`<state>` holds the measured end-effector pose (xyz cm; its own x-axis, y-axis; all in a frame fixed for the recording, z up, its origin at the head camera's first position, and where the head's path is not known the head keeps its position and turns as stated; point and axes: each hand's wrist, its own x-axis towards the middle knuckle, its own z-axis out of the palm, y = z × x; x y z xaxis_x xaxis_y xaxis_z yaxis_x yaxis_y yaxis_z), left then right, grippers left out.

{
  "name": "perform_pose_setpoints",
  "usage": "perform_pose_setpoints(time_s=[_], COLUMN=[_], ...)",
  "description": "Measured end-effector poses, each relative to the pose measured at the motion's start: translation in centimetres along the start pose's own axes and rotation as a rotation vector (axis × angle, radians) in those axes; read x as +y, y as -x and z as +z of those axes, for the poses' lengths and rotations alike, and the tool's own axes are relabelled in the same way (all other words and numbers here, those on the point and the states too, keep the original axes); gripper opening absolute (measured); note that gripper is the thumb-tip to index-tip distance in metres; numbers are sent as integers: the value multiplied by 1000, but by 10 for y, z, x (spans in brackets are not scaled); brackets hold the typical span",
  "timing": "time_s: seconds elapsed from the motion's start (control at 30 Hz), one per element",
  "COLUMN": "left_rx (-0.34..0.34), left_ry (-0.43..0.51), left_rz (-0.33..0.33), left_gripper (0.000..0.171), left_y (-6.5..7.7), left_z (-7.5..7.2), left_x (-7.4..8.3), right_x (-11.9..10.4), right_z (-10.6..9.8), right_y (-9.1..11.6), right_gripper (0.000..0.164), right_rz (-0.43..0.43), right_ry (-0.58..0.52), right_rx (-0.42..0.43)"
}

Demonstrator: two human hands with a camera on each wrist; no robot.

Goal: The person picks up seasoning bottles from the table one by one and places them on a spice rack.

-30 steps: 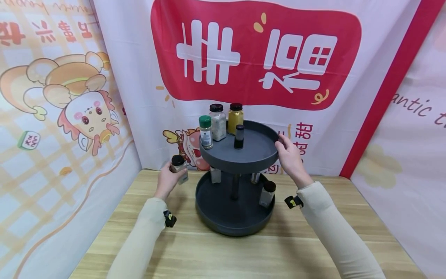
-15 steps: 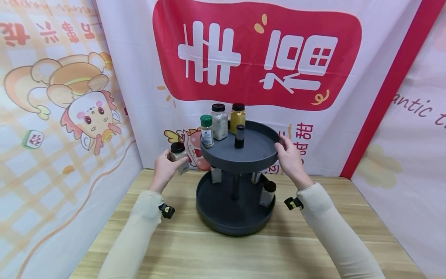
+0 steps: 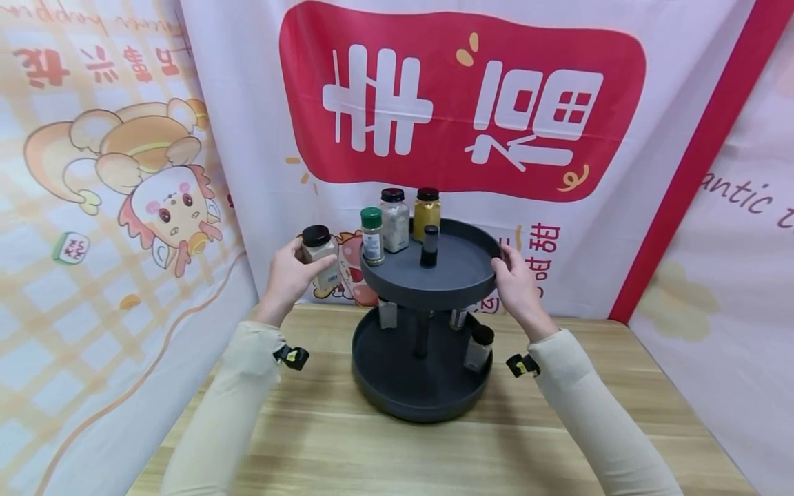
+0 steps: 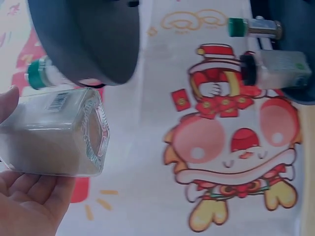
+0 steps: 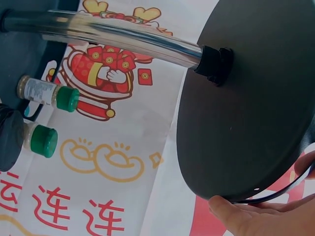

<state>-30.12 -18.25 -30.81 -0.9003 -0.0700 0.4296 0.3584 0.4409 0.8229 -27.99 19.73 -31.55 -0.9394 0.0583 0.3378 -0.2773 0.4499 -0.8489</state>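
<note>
In the head view, my left hand [image 3: 287, 279] holds a square glass spice jar [image 3: 324, 265] with a black lid, raised just left of the upper tray. Its thumb and fingers press opposite sides; the left wrist view shows the jar base and a barcode label. My right hand [image 3: 520, 286] grips the right rim of the upper tray [image 3: 462, 269] of a dark grey two-tier spice rack [image 3: 415, 410]. On that tray stand a green-capped shaker [image 3: 372, 241], a black-lidded jar of pale contents [image 3: 395, 224], a yellow jar [image 3: 426, 217] and a small dark bottle [image 3: 429, 248].
The lower tray carries a black-lidded jar [image 3: 479, 350] at right, another pale jar [image 3: 387, 315] at back left and green-capped shakers [image 5: 47, 93], seen in the right wrist view. A wooden table [image 3: 397, 458] lies underneath. Printed cloth [image 3: 248, 103] hangs behind and at both sides.
My left hand has lifted the spice jar from about lower-tray height to beside the upper tray. My right hand stays on the rim, and the head view has shifted slightly.
</note>
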Motion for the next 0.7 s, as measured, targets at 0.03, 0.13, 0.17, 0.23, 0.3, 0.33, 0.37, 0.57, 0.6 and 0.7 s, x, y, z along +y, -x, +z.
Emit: perform_pose_setpoints(time_s=[0.03,0.13,0.17,0.23,0.3,0.33,0.37,0.57,0.6,0.7], left_rx=[-7,-30,-35,-41,-48,-51,-54,-74,-76,-81], left_ry=[14,46,54,59,60,57,59,89,95,115], left_rz=[0,0,2,6,6,5,3,0,3,10], left_gripper=[59,64,66,65,63,62,61,59,59,60], left_y=[0,-1,-1,-2,-3,-3,-3,-5,-6,-7], left_z=[-2,-6,-7,-9,-10,-11,-11,-13,-13,-11], left_x=[4,17,20,26,32,34,37,53,55,63], right_x=[0,1,1,1,1,1,1,1,1,0], right_z=[0,-1,-1,-1,-1,-1,-1,-1,-1,-1], right_y=[0,1,1,2,2,2,3,4,4,4], right_gripper=[54,54,54,54,54,55,55,55,55,55], right_rz=[-1,0,2,4,7,6,5,-1,-2,-2], right_ry=[0,7,10,16,18,16,15,17,17,18], right_rx=[-1,1,2,4,1,-1,-3,-6,-5,-3])
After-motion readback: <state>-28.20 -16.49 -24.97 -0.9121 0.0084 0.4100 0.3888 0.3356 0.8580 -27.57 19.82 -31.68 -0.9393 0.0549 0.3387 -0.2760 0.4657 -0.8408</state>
